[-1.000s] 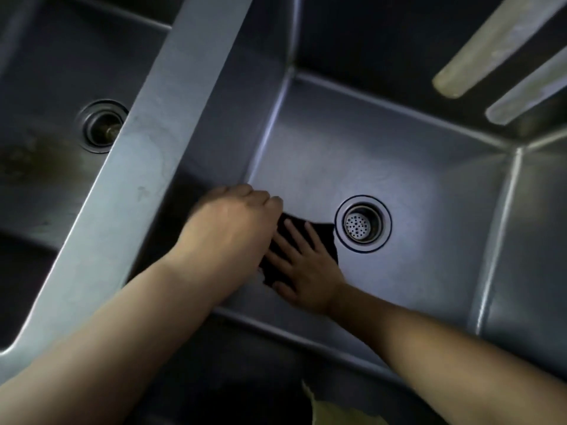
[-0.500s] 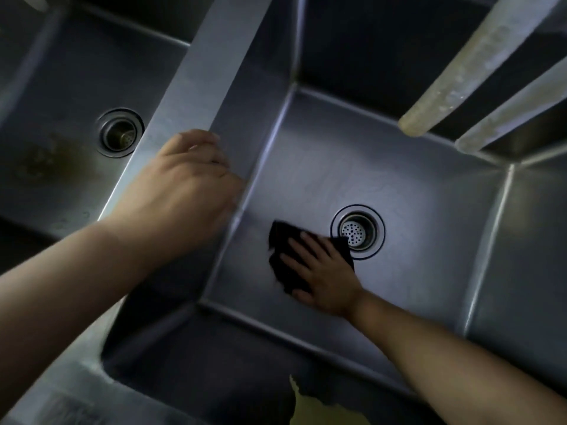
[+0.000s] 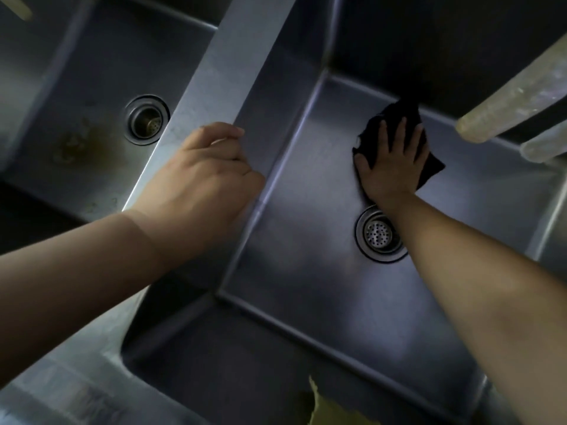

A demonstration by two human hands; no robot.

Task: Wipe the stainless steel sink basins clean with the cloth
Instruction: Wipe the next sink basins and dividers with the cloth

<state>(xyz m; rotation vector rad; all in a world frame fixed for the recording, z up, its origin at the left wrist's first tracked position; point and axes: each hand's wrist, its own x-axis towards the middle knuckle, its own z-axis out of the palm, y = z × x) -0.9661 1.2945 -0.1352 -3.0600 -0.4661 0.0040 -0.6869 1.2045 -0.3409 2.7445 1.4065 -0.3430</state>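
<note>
Stainless steel fills the frame as the right-hand basin point(image 3: 306, 240) is wiped with a dark cloth point(image 3: 429, 167), seen right of centre in the upper half, against the far edge of the basin floor and above the drain strainer point(image 3: 379, 233). The cloth is pressed flat under the right hand point(image 3: 391, 162), fingers straight and spread, nothing gripped. The forearm is stretched diagonally from the lower right corner, passing over the strainer's edge. The left hand point(image 3: 202, 176), at centre left, is braced on the divider point(image 3: 214, 72) between basins, its fingers curled over the rim. The stroke would likely be served best by even palm pressure and overlapping passes carried into the back corner seam. A brownish stain point(image 3: 73, 145) in the left basin point(image 3: 46, 87), upper left, appears not yet treated.
</note>
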